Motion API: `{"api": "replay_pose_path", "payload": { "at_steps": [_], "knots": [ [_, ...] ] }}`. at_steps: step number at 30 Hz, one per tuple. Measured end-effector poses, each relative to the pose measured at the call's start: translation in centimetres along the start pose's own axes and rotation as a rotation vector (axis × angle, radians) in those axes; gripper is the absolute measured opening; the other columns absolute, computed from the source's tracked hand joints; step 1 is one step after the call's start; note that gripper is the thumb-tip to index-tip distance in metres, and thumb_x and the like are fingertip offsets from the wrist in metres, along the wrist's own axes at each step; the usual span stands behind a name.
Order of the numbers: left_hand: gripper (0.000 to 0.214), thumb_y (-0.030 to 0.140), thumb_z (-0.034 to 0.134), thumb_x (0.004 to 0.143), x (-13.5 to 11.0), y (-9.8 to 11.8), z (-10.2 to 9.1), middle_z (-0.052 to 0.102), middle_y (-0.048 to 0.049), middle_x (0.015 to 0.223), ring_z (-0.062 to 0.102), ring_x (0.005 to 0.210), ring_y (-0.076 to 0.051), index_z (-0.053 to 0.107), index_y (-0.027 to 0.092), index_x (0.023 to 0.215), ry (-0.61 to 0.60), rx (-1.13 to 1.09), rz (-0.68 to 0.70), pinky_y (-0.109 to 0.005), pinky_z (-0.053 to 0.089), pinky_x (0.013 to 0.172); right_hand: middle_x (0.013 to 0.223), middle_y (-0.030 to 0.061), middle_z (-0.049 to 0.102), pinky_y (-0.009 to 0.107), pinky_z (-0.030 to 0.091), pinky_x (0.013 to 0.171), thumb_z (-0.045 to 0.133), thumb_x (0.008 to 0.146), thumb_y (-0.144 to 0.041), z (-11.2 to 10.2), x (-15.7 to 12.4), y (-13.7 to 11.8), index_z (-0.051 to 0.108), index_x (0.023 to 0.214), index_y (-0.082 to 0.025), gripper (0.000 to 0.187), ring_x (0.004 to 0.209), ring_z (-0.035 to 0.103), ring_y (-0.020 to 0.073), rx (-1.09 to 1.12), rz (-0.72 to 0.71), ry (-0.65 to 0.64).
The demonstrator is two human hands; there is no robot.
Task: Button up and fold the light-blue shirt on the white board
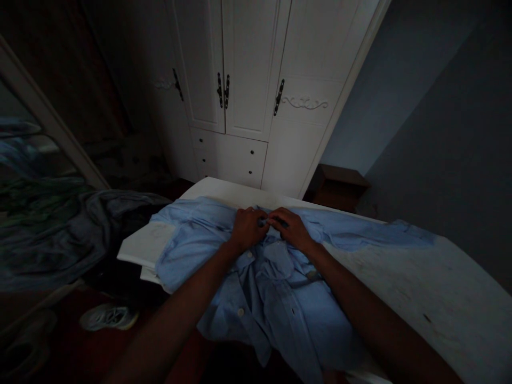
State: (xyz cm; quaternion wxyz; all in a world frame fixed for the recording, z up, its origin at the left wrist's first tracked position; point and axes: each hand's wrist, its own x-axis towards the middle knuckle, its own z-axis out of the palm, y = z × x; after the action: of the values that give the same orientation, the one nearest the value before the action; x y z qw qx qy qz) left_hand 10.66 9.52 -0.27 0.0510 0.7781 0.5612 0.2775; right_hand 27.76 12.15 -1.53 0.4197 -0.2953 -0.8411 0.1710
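Blue cloth shirt (316, 309): from seven and five o'clock, left hand (250, 224) and right hand (293, 228) meet, apparently pinching its collar (263, 221); crumpled folds (276, 298), round buttons (240, 312) below.

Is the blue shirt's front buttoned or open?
Open low on the shirt: a button and buttonhole lie apart. Higher up, cannot tell.

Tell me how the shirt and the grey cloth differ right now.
Colour: the shirt is light blue; the grey cloth is darker.
Pose: the shirt is spread on the table, one sleeve stretched out; the grey cloth lies heaped to the left.
Contact: the left hand and right hand pinch the shirt; neither touches the grey cloth.
Shared: both are wrinkled.
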Motion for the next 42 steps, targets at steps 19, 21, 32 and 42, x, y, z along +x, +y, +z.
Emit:
{"api": "replay_pose_path", "payload": {
  "at_steps": [19, 21, 32, 42],
  "knots": [
    [0.042, 0.021, 0.069, 0.073, 0.0, -0.6, 0.7, 0.073, -0.0011, 0.096, 0.068, 0.090, -0.021, 0.051, 0.020, 0.111, 0.104, -0.222, 0.000, -0.038, 0.042, 0.092, 0.086, 0.0054, 0.070, 0.026, 0.050, 0.070, 0.059, 0.090, -0.039, -1.5, 0.7, 1.0, 0.075, 0.102, -0.023, 0.025, 0.075, 0.065, 0.0154, -0.129, -0.010, -0.169],
    [0.040, 0.020, 0.069, 0.073, 0.0, -0.6, 0.7, 0.072, -0.0008, 0.096, 0.067, 0.091, -0.020, 0.051, 0.021, 0.108, 0.111, -0.223, 0.008, -0.038, 0.042, 0.091, 0.089, 0.0060, 0.070, 0.027, 0.051, 0.072, 0.061, 0.089, -0.037, -1.4, 0.7, 0.9, 0.075, 0.100, -0.022, 0.023, 0.077, 0.065, 0.0156, -0.122, -0.003, -0.156],
    [0.029, 0.021, 0.067, 0.076, 0.0, -0.6, 0.5, 0.071, -0.0018, 0.099, 0.065, 0.098, -0.021, 0.056, 0.022, 0.102, 0.060, -0.139, 0.019, -0.037, 0.042, 0.092, 0.080, 0.0037, 0.073, 0.024, 0.050, 0.064, 0.071, 0.078, -0.027, -1.0, 0.6, 0.8, 0.076, 0.086, -0.019, 0.012, 0.070, 0.067, 0.0151, -0.010, 0.205, -0.116],
    [0.022, 0.022, 0.063, 0.080, 0.0, -0.4, 0.1, 0.071, -0.0013, 0.100, 0.065, 0.097, -0.020, 0.060, 0.022, 0.102, 0.027, -0.119, 0.042, -0.036, 0.042, 0.091, 0.066, 0.0011, 0.070, 0.022, 0.048, 0.053, 0.069, 0.074, -0.031, -0.2, 0.4, 1.6, 0.073, 0.083, -0.016, 0.018, 0.057, 0.063, 0.0135, 0.153, 0.337, -0.082]
  ]
}}
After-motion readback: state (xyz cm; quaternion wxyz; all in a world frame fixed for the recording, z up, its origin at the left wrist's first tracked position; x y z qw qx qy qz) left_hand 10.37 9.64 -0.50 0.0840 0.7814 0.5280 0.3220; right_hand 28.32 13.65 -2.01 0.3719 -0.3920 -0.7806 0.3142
